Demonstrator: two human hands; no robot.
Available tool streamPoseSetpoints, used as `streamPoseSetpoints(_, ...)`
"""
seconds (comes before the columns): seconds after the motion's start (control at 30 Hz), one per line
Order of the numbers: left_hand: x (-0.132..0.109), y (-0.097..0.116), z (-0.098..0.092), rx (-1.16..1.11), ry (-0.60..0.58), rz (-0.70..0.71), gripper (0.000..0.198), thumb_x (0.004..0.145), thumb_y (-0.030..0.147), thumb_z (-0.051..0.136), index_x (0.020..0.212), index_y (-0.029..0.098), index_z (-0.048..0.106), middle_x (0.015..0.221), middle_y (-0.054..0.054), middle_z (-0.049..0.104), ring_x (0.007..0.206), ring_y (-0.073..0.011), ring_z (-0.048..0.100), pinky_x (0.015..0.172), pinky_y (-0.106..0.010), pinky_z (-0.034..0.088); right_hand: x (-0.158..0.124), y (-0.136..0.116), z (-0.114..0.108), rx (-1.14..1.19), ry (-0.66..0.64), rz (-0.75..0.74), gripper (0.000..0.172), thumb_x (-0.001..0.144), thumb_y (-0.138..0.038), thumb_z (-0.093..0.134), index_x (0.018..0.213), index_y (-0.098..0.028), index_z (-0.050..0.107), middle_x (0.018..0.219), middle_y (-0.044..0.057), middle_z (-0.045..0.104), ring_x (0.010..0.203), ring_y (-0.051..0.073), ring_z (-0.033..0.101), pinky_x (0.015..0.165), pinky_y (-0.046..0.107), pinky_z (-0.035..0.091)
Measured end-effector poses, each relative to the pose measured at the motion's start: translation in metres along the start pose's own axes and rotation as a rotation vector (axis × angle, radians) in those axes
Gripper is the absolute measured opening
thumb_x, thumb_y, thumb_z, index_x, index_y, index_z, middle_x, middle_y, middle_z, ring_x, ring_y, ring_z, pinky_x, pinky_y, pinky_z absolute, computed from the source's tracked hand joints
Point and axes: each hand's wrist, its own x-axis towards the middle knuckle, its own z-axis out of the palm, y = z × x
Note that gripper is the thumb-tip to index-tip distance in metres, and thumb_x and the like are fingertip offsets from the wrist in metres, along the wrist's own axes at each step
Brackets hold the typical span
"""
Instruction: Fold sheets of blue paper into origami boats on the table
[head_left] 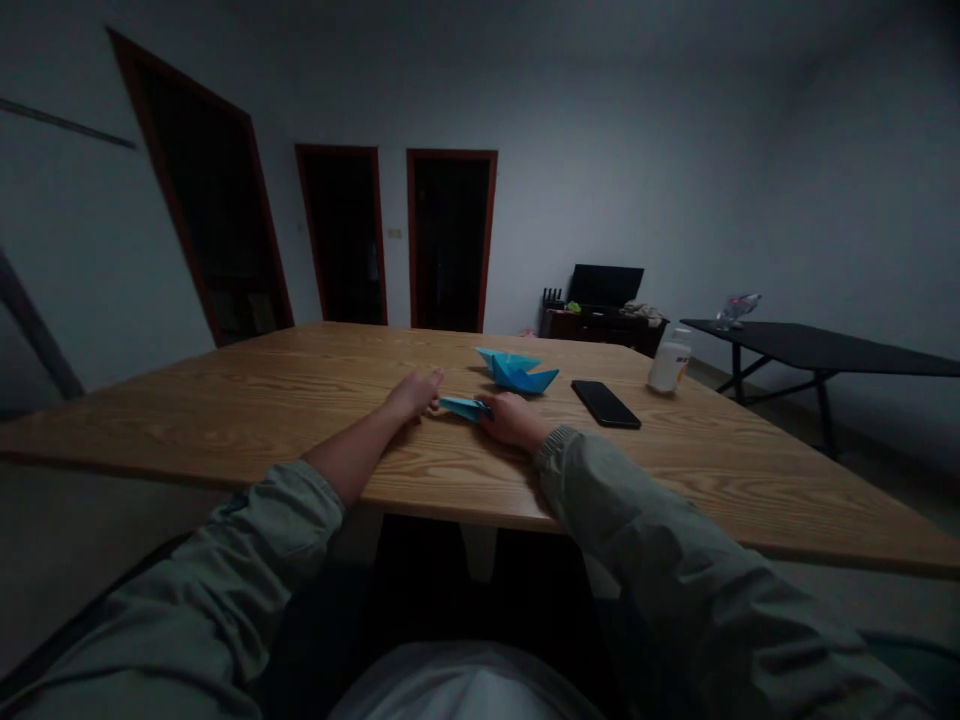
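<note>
A small folded blue paper [462, 407] is held low over the wooden table, between my two hands. My right hand [514, 420] is closed around its right end. My left hand [414, 396] is at the other end, its fingers curled together at the paper's left tip. How the left fingertips grip is hard to make out in the dim light. Just beyond my right hand stand two folded paper boats, a darker blue one [523, 378] in front and a lighter blue one [491, 356] partly hidden behind it.
A black phone [606, 404] lies flat on the table [247, 400] to the right of the boats. Farther right stands a white bottle [670, 362] near the table's edge. A black table [817, 345] and a cabinet with a screen [607, 287] are beyond.
</note>
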Motion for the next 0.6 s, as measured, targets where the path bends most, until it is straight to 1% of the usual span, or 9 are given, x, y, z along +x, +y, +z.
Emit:
streamPoseSetpoints(0.03, -0.002, 0.003, -0.001, -0.078, -0.062, -0.064, 0.072, 0.086, 0.072, 0.019, 0.077, 0.015, 0.063, 0.059, -0.011, 0.064, 0.042, -0.0161, 0.055, 0.043, -0.026, 0.039, 0.003, 0.0, 0.0, 0.02, 0.03, 0.06, 0.025, 0.089, -0.025, 0.051, 0.105, -0.017, 0.069, 0.093, 0.013, 0.072, 0.084, 0.023, 0.067, 0.077, 0.029, 0.046)
streamPoseSetpoints(0.1, -0.007, 0.012, 0.0, -0.277, -0.187, -0.195, 0.072, 0.085, 0.073, 0.02, 0.086, 0.014, 0.063, 0.073, -0.013, 0.069, 0.046, -0.0166, 0.059, 0.042, -0.025, 0.04, 0.008, 0.001, 0.001, 0.09, 0.115, 0.175, 0.028, 0.091, -0.023, 0.046, 0.108, -0.017, 0.068, 0.097, 0.012, 0.072, 0.086, 0.023, 0.067, 0.079, 0.028, 0.046)
streamPoseSetpoints(0.17, -0.013, 0.026, 0.006, -0.456, -0.247, -0.174, 0.065, 0.085, 0.071, 0.032, 0.103, 0.016, 0.06, 0.098, -0.015, 0.07, 0.054, -0.0175, 0.064, 0.042, -0.024, 0.042, 0.014, 0.001, 0.0, 0.191, 0.216, 0.238, 0.033, 0.092, -0.022, 0.044, 0.116, -0.018, 0.065, 0.102, 0.011, 0.072, 0.089, 0.022, 0.067, 0.081, 0.028, 0.046)
streamPoseSetpoints(0.23, -0.015, 0.04, 0.014, -0.482, -0.193, -0.049, 0.059, 0.082, 0.063, 0.051, 0.12, 0.018, 0.054, 0.116, -0.015, 0.065, 0.06, -0.0166, 0.066, 0.044, -0.023, 0.044, 0.019, -0.003, -0.003, 0.314, 0.307, 0.241, 0.037, 0.091, -0.022, 0.044, 0.124, -0.019, 0.06, 0.106, 0.01, 0.071, 0.092, 0.022, 0.066, 0.083, 0.028, 0.047)
streamPoseSetpoints(0.3, -0.013, 0.051, 0.019, -0.445, -0.055, 0.058, 0.065, 0.08, 0.052, 0.062, 0.135, 0.022, 0.044, 0.122, -0.014, 0.062, 0.064, -0.0152, 0.065, 0.048, -0.024, 0.048, 0.021, -0.008, -0.006, 0.419, 0.368, 0.223, 0.039, 0.09, -0.023, 0.045, 0.127, -0.02, 0.057, 0.106, 0.008, 0.071, 0.091, 0.021, 0.065, 0.082, 0.029, 0.048)
streamPoseSetpoints(0.37, -0.01, 0.058, 0.019, -0.379, 0.103, 0.15, 0.068, 0.082, 0.043, 0.061, 0.142, 0.022, 0.037, 0.118, -0.012, 0.063, 0.072, -0.0158, 0.066, 0.058, -0.025, 0.052, 0.021, -0.013, -0.01, 0.477, 0.405, 0.205, 0.041, 0.089, -0.023, 0.046, 0.129, -0.02, 0.054, 0.106, 0.008, 0.07, 0.091, 0.021, 0.065, 0.081, 0.029, 0.048)
streamPoseSetpoints(0.43, -0.007, 0.06, 0.016, -0.285, 0.215, 0.248, 0.062, 0.084, 0.033, 0.058, 0.142, 0.02, 0.041, 0.115, -0.011, 0.065, 0.086, -0.0187, 0.065, 0.071, -0.028, 0.054, 0.02, -0.014, -0.013, 0.49, 0.434, 0.198, 0.044, 0.087, -0.02, 0.046, 0.13, -0.021, 0.054, 0.108, 0.008, 0.07, 0.093, 0.022, 0.065, 0.083, 0.03, 0.048)
streamPoseSetpoints(0.5, -0.005, 0.059, 0.015, -0.229, 0.26, 0.311, 0.056, 0.081, 0.022, 0.055, 0.137, 0.019, 0.049, 0.12, -0.01, 0.064, 0.096, -0.0206, 0.064, 0.078, -0.028, 0.054, 0.017, -0.011, -0.016, 0.476, 0.444, 0.204, 0.049, 0.082, -0.014, 0.047, 0.13, -0.02, 0.054, 0.109, 0.009, 0.07, 0.095, 0.023, 0.064, 0.085, 0.031, 0.048)
streamPoseSetpoints(0.6, -0.004, 0.054, 0.016, -0.341, 0.182, 0.248, 0.058, 0.077, 0.013, 0.047, 0.134, 0.023, 0.053, 0.126, -0.008, 0.061, 0.083, -0.017, 0.067, 0.062, -0.025, 0.055, 0.014, -0.001, -0.02, 0.458, 0.451, 0.214, 0.061, 0.074, -0.005, 0.046, 0.133, -0.02, 0.054, 0.111, 0.009, 0.069, 0.098, 0.024, 0.064, 0.089, 0.032, 0.048)
